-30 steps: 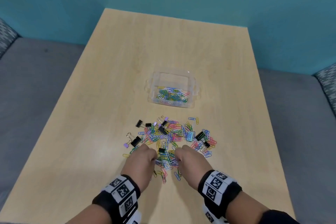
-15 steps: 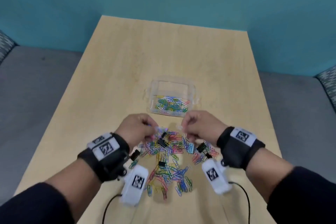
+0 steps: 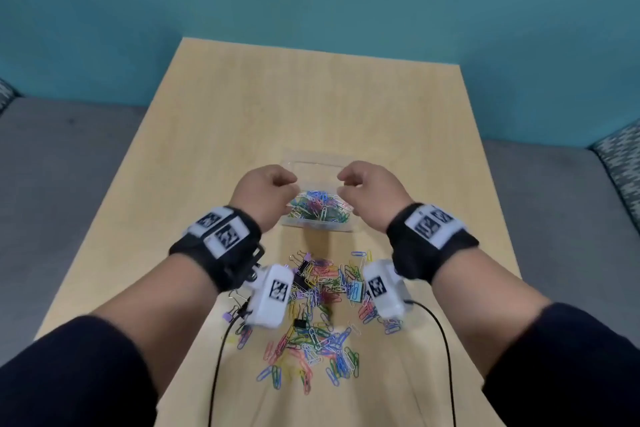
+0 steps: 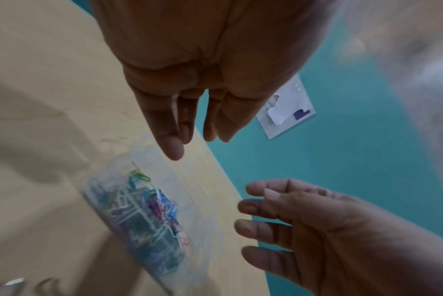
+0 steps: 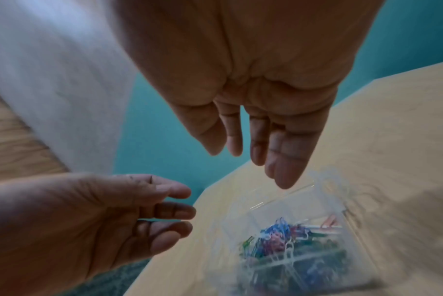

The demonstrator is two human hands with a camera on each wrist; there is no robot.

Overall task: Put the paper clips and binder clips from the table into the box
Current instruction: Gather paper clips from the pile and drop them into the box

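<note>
A clear plastic box [image 3: 313, 159] sits mid-table with a heap of coloured paper clips [image 3: 320, 206] inside. My left hand [image 3: 285, 184] and right hand [image 3: 348, 180] hover side by side just above it. In the left wrist view my left fingers [image 4: 174, 144] hang straight over the box [image 4: 164, 170] and hold nothing. The right wrist view shows my right fingers [image 5: 281, 170] loose and empty above the box [image 5: 278, 202]. Nearer me, a scattered pile of paper clips [image 3: 322, 340] with a few black binder clips [image 3: 300, 323] lies on the table.
The light wooden table [image 3: 311, 97] stands against a teal wall, with grey seating on both sides. Wrist-camera cables [image 3: 446, 357] trail over the near table edge. A paper sheet [image 4: 286, 108] is stuck to the wall.
Both hands lifted from the pile, travelled forward to above the box, and their fingers uncurled. The clips they pinched are gone from them.
</note>
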